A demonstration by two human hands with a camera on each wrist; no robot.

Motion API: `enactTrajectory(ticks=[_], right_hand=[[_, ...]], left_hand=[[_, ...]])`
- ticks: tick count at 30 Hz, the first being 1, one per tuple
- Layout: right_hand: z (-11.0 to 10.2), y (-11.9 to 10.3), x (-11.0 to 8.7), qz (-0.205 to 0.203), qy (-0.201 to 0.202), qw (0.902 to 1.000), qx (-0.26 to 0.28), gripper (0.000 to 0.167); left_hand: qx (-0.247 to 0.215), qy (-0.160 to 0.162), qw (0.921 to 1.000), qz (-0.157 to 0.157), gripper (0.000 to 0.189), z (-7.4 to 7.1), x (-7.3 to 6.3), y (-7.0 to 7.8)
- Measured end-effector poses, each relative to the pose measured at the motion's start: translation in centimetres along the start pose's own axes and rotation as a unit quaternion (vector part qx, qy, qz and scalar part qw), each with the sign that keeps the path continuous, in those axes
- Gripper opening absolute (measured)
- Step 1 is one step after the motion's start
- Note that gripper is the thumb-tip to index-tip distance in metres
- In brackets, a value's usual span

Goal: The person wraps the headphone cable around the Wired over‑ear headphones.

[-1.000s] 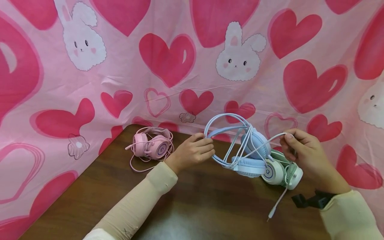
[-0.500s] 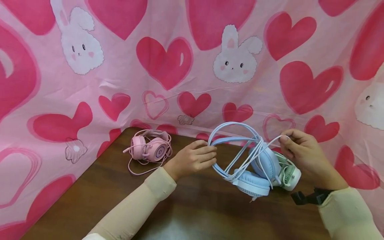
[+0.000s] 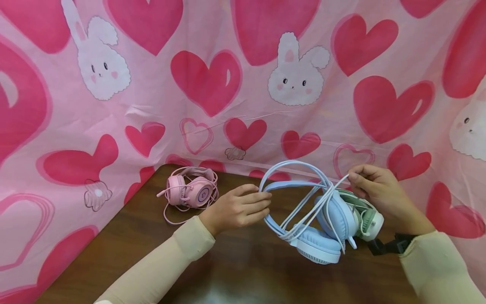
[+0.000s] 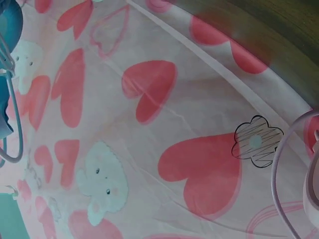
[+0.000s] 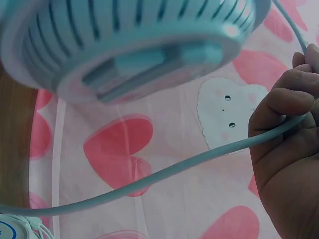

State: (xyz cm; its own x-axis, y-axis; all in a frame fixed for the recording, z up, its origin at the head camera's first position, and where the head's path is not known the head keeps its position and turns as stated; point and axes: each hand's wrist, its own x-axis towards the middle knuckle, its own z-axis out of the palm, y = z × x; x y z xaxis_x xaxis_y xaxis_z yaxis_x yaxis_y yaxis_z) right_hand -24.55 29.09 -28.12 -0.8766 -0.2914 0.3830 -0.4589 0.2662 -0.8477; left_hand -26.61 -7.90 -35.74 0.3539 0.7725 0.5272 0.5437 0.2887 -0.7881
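A light blue headset (image 3: 341, 215) with its white cable wound round it hangs above the table in the head view. My left hand (image 3: 237, 209) grips its headband from the left. At the right, my right hand (image 3: 379, 192) pinches a free length of the cable (image 3: 343, 180) between thumb and fingers. In the right wrist view the ribbed earcup (image 5: 144, 50) looms large, and the cable (image 5: 174, 169) runs through the curled fingers of the right hand (image 5: 291, 144). The left wrist view catches only part of the blue headset (image 4: 10, 30); the left hand is outside it.
A pink headset (image 3: 203, 192) with a loosely coiled cable lies at the back left of the brown table (image 3: 243, 270). Behind the blue headset, a green and white headset (image 3: 373, 226) is partly hidden. A pink heart-print cloth (image 3: 152, 101) hangs behind the table.
The blue headset has come lower, its earcups now covering more of the green and white one. My right hand has shifted slightly left. The cable's plug end, hanging down earlier, is out of sight.
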Motion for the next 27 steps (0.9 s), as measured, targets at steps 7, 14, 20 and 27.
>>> enactTrajectory(ticks=[7, 14, 20, 27], right_hand=[[0.2, 1.0, 0.7, -0.061, -0.028, 0.9977, 0.002, 0.011], [0.3, 0.9, 1.0, -0.083, -0.033, 0.9955, -0.032, 0.012], [1.1, 1.5, 1.3, -0.070, -0.049, 0.9962, -0.014, 0.013], [1.7, 2.8, 1.3, -0.081, -0.049, 0.9952, 0.024, 0.016]], left_hand=[[-0.004, 0.005, 1.0000, -0.001, 0.021, -1.4, -0.1, 0.3], [-0.005, 0.021, 0.9998, -0.001, 0.019, -2.2, 0.1, 0.4], [-0.004, 0.027, 0.9996, -0.004, 0.023, -2.7, -0.2, 0.6], [-0.007, 0.050, 0.9987, -0.008, 0.022, -3.2, 0.2, 0.7]])
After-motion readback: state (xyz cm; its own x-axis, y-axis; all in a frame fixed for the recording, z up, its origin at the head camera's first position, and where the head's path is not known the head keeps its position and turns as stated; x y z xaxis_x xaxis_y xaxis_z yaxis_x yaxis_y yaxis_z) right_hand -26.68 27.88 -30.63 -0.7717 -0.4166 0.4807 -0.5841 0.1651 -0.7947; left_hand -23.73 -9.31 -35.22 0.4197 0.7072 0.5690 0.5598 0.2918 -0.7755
